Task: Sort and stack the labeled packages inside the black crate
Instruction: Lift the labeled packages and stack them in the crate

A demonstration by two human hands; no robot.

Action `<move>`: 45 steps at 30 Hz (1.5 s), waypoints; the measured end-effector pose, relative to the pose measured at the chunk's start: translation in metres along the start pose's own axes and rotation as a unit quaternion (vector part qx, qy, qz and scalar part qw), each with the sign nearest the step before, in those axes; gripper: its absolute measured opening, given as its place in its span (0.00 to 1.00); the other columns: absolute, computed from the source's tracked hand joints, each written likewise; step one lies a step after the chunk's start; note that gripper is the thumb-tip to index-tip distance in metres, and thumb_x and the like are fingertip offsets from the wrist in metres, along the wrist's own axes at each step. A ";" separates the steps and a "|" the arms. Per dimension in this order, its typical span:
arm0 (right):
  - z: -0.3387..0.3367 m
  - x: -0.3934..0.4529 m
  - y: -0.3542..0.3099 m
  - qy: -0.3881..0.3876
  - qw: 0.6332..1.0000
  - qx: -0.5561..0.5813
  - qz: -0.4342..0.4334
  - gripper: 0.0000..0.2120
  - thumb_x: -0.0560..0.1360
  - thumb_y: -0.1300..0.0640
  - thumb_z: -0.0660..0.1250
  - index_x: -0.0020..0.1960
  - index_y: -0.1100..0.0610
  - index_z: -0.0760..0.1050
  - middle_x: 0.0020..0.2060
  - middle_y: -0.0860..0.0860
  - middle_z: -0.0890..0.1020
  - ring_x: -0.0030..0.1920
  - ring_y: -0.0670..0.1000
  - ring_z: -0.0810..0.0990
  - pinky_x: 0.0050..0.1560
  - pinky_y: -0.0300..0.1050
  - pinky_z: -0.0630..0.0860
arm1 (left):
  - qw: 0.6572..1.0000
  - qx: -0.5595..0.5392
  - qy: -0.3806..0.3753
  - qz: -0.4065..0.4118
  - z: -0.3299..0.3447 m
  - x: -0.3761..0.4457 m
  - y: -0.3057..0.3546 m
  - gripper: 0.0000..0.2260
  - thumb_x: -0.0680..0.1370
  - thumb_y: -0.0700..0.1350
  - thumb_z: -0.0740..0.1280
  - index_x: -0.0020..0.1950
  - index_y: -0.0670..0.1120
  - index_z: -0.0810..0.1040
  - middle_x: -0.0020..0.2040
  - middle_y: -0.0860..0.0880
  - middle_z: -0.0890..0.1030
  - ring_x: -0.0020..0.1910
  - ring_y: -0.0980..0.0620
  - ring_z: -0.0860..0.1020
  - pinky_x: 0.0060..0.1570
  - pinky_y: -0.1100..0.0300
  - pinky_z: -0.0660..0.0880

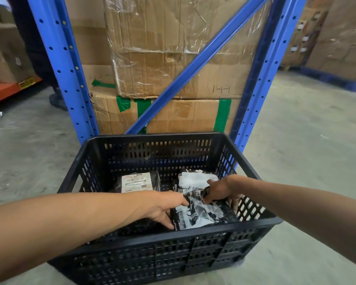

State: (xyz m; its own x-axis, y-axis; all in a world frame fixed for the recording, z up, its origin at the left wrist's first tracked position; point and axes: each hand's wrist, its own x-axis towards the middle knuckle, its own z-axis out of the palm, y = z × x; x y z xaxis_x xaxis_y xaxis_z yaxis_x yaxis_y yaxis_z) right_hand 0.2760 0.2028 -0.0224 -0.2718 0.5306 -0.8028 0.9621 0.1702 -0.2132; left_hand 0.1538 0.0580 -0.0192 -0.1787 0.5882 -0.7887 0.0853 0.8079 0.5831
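Observation:
A black slatted crate (193,237) stands on the concrete floor in front of me. Inside, near the right front, lies a black package with torn white label scraps (201,212). My left hand (164,208) grips its left edge, fingers down the side. My right hand (220,191) holds its far right corner, thumb on top. Behind it another package with a white label (193,178) is partly hidden by my right hand. At the back left of the crate a black package with a barcode label (137,183) lies flat.
A blue steel rack (66,64) with a diagonal brace stands right behind the crate, filled with taped cardboard boxes (173,58). An orange shelf beam (8,89) is at far left, a blue pallet (337,81) with boxes at far right. Someone's shoe (57,99) rests by the rack.

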 end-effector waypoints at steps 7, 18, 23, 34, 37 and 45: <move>-0.013 -0.023 -0.002 0.085 0.973 0.158 -0.146 0.25 0.64 0.48 0.80 0.54 0.55 0.72 0.56 0.57 0.83 0.58 0.56 0.82 0.60 0.54 0.80 | 0.994 -0.082 0.009 0.065 -0.030 -0.004 -0.009 0.36 0.72 0.57 0.62 0.79 0.54 0.56 0.79 0.42 0.60 0.70 0.34 0.70 0.59 0.46 0.76; 0.045 -0.101 -0.085 0.517 0.633 -0.038 -0.575 0.27 0.59 0.52 0.77 0.54 0.54 0.70 0.44 0.51 0.78 0.44 0.54 0.75 0.44 0.51 0.74 | 0.910 -0.358 0.025 0.208 -0.116 -0.056 -0.012 0.38 0.71 0.74 0.56 0.67 0.47 0.77 0.63 0.40 0.81 0.65 0.37 0.76 0.65 0.38 0.70; 0.058 -0.098 -0.092 0.563 0.487 -0.220 -0.630 0.22 0.67 0.52 0.71 0.56 0.57 0.67 0.38 0.55 0.76 0.41 0.53 0.66 0.41 0.49 0.66 | 0.870 -0.392 0.068 0.291 -0.126 -0.083 -0.023 0.22 0.77 0.54 0.65 0.66 0.42 0.77 0.57 0.41 0.85 0.56 0.44 0.82 0.60 0.48 0.77; 0.053 -0.105 -0.089 0.415 0.663 -0.165 -0.600 0.21 0.77 0.39 0.63 0.64 0.50 0.69 0.52 0.46 0.73 0.52 0.47 0.70 0.55 0.47 0.68 | 0.883 -0.264 0.210 0.327 -0.143 -0.103 -0.031 0.32 0.62 0.59 0.68 0.57 0.37 0.78 0.57 0.34 0.82 0.56 0.36 0.81 0.65 0.38 0.71; 0.052 -0.104 -0.093 0.398 0.705 0.002 -0.588 0.23 0.75 0.46 0.69 0.66 0.51 0.66 0.56 0.46 0.68 0.57 0.43 0.68 0.60 0.40 0.67 | 0.885 -0.259 0.209 0.326 -0.145 -0.104 -0.033 0.35 0.62 0.60 0.68 0.61 0.37 0.76 0.58 0.35 0.82 0.56 0.37 0.81 0.65 0.37 0.71; 0.041 -0.097 -0.115 0.045 0.824 0.365 -0.431 0.25 0.76 0.44 0.69 0.68 0.53 0.68 0.56 0.47 0.84 0.54 0.45 0.85 0.55 0.42 0.79 | 0.876 -0.317 0.193 0.307 -0.145 -0.112 -0.026 0.21 0.71 0.57 0.63 0.54 0.43 0.78 0.47 0.38 0.83 0.43 0.42 0.81 0.48 0.51 0.75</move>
State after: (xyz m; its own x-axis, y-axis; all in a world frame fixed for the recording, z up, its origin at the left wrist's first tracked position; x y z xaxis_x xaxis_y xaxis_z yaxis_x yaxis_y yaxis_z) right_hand 0.1927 0.0978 0.0570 -0.8304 0.5391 -0.1411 0.1601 -0.0117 -0.9870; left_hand 0.0296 -0.0347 0.0820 -0.6189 0.7495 -0.2349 -0.2573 0.0890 0.9622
